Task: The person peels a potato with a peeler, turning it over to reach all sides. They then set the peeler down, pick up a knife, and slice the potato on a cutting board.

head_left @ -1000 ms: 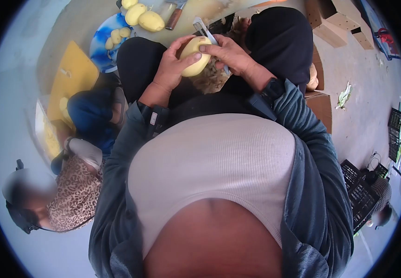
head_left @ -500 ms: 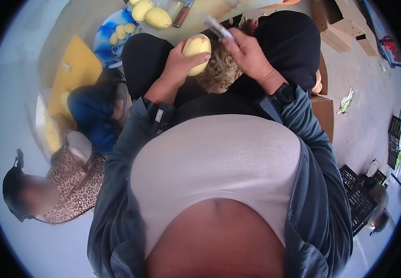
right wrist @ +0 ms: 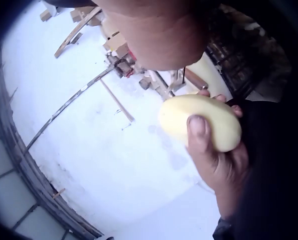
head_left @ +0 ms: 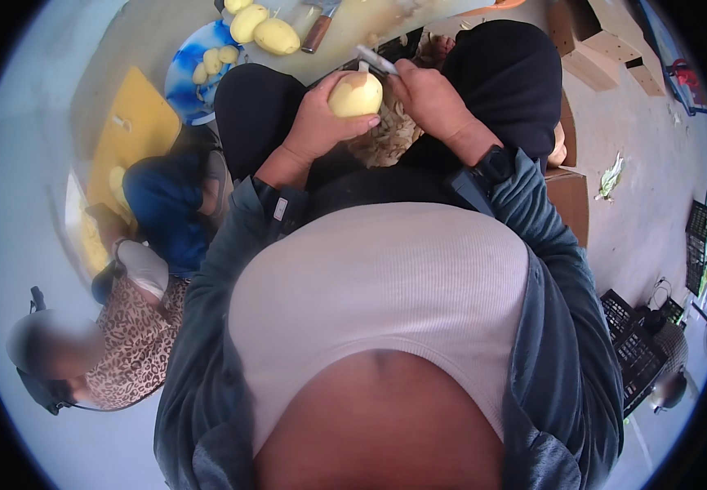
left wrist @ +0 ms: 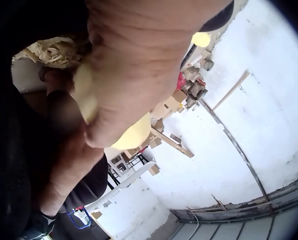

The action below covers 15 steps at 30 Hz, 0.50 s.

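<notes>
A large peeled potato (head_left: 358, 99) with a brownish patch near its far end sits in my left hand (head_left: 317, 116). In the right wrist view my left thumb lies across the potato (right wrist: 201, 120), with the fingertips showing beyond its far side. My right hand (head_left: 437, 104) grips a pale peeler (head_left: 377, 59) whose tip reaches over the brownish end. The right hand itself stays just right of the potato. Below both hands, between the knees, lies a heap of peelings (head_left: 386, 140). The back of my left hand hides most of the potato in the left wrist view.
Several peeled potatoes (head_left: 277, 37) and a wooden-handled knife (head_left: 317, 33) lie on the surface ahead. A blue and white plate (head_left: 179, 75) holds smaller potatoes. Another person (head_left: 137, 327) sits at left by a yellow panel (head_left: 143, 110). Cardboard boxes (head_left: 586, 59) stand at right.
My right hand lifted off the potato with the peeler, then came back lower, bringing the peeler over the potato's end. My left hand has turned the potato, so its brownish end shows more.
</notes>
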Motion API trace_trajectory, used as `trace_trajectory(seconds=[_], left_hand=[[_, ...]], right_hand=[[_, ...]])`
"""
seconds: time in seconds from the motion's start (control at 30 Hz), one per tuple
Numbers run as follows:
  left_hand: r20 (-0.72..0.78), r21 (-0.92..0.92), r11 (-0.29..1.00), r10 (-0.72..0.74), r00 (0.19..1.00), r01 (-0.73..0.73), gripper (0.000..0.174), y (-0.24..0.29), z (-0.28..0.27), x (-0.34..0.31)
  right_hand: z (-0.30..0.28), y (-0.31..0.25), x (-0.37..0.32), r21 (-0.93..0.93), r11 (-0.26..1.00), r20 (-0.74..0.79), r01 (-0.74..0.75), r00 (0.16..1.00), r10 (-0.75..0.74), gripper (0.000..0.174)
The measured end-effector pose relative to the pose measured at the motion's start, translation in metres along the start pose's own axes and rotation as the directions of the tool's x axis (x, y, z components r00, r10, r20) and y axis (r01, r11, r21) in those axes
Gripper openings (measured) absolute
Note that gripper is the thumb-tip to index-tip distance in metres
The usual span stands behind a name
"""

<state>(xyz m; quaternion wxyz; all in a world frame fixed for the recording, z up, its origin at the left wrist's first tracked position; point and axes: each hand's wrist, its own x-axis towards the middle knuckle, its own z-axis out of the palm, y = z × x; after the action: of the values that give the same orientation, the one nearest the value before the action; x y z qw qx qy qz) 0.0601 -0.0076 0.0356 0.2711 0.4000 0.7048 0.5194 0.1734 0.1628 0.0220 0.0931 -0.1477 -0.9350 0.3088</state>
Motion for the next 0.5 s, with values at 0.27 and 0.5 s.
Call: trace_trajectory(seconds=[0.27, 0.5], left_hand=[[0.02, -0.426, 0.865, -0.285, 0.958, 0.266, 0.06, -0.013, 0.004, 0.004], [-0.042, -0.318, 0.931, -0.203, 0.978, 0.18, 0.065, -0.021, 0.009, -0.001]], right_hand=[[-0.009, -0.01, -0.002, 0.308, 0.951, -0.071, -0.034, 0.996, 0.058, 0.015], [-0.011, -0.015, -0.006, 0.201, 0.968, -0.166, 0.152, 0.979, -0.119, 0.012]])
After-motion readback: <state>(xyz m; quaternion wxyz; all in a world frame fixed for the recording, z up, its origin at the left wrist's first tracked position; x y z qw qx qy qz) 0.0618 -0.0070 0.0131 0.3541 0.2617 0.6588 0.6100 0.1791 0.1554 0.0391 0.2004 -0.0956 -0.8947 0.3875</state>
